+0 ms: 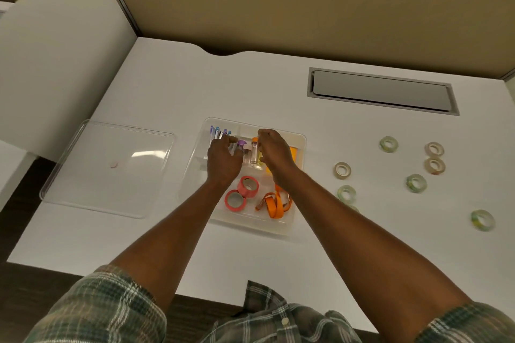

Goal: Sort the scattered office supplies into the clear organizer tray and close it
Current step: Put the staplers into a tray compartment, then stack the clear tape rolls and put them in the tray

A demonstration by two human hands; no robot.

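Both hands over tray point(299, 140), left hand point(223, 160) grip on purple-capped tube point(241, 144), right hand point(274, 149) grip pinching orange-capped tube point(254, 152), lid point(108, 168) left, tape rolls point(416, 183) right on surface point(250, 86)

Both hands point(224, 160) point(274, 152) over open tray point(299, 142); lid point(108, 167) left; tape rolls point(416, 183) right.

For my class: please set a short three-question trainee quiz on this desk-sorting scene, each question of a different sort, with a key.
1. True or false: the clear lid already covers the organizer tray.
2. Which rolls lie inside the tray? A) the pink tape rolls B) the pale tape rolls C) neither
3. Fill in: the right hand is at the vial with the ______ cap.

Key: 1 false, the lid lies on the desk left of the tray. 2 A. 3 orange; the left hand is at a purple-capped vial.
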